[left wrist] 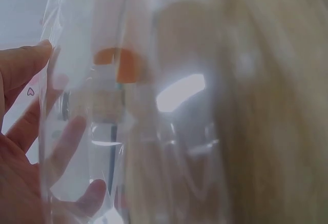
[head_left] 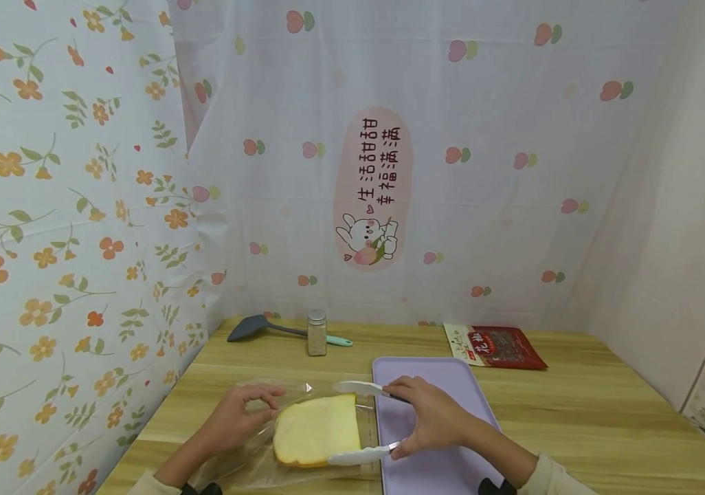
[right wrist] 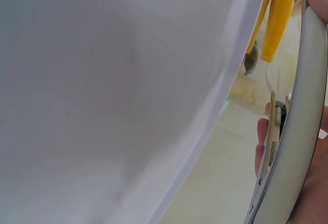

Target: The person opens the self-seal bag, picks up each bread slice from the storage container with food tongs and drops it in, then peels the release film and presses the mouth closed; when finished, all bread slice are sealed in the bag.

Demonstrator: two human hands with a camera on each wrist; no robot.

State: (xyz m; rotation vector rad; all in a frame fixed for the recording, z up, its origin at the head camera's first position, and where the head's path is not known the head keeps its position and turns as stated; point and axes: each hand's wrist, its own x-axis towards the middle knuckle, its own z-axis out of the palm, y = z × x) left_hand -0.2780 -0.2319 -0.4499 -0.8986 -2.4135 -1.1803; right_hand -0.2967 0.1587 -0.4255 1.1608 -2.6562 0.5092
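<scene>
Toast slices [head_left: 317, 430] with a yellow crust lie in a clear plastic bag [head_left: 253, 471] on the table. My left hand [head_left: 238, 419] is at the bag's left side. In the left wrist view, the thumb and fingers hold the edge of the clear film, with some fingers showing through it. My right hand [head_left: 429, 416] grips tongs [head_left: 361, 455] with white tips, held spread. One tip is beyond the bread, the other along its near edge. Whether both tips are inside the bag is hard to tell. Crust edges [right wrist: 279, 19] show past the tongs in the right wrist view.
A light purple tray [head_left: 414, 474] lies under the right hand. Behind stand a spice jar [head_left: 317, 335] and a grey spatula [head_left: 253, 327] with a teal handle end. A red and white spice packet [head_left: 501, 346] lies at the back right. Printed curtains [head_left: 482, 206] surround the table.
</scene>
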